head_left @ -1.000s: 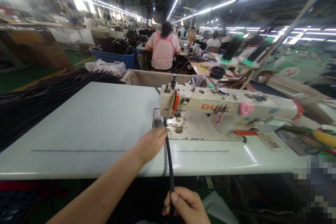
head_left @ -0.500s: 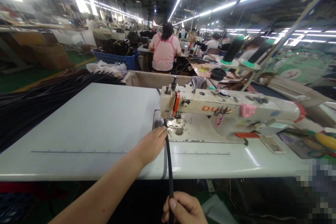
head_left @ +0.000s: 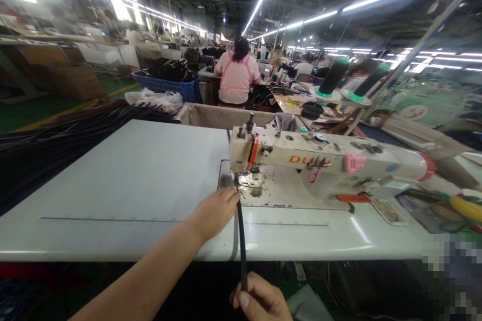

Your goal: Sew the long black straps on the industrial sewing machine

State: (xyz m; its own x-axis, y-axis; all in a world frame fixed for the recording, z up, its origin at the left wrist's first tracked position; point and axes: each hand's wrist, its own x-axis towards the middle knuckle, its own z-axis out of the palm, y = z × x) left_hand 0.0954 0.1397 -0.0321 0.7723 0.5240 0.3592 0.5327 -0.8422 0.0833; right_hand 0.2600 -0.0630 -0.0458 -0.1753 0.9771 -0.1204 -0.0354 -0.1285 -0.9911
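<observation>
A narrow black strap (head_left: 241,233) runs from below the table's front edge up to the needle area of a white sewing machine (head_left: 278,153). Close in front of the presser foot, my left hand (head_left: 220,208) is closed on the strap, its fingertips pressing it down near the needle plate (head_left: 250,185). Lower down, past the table edge, my right hand (head_left: 261,298) pinches the same strap between thumb and fingers. Between the two hands the strap is fairly taut with a slight bend. Its far part, behind the machine head, is mostly hidden.
Many black straps (head_left: 75,135) hang along the table's left side. Pink-handled snips (head_left: 314,173) sit on the machine arm. Black thread cones (head_left: 333,77) stand behind it. A blue basket (head_left: 165,85) and a seated person in a pink apron (head_left: 236,77) are beyond the table.
My left hand sits slightly lower in the picture, still on the strap. My right hand has shifted a little to the left, keeping its pinch. The view has moved slightly.
</observation>
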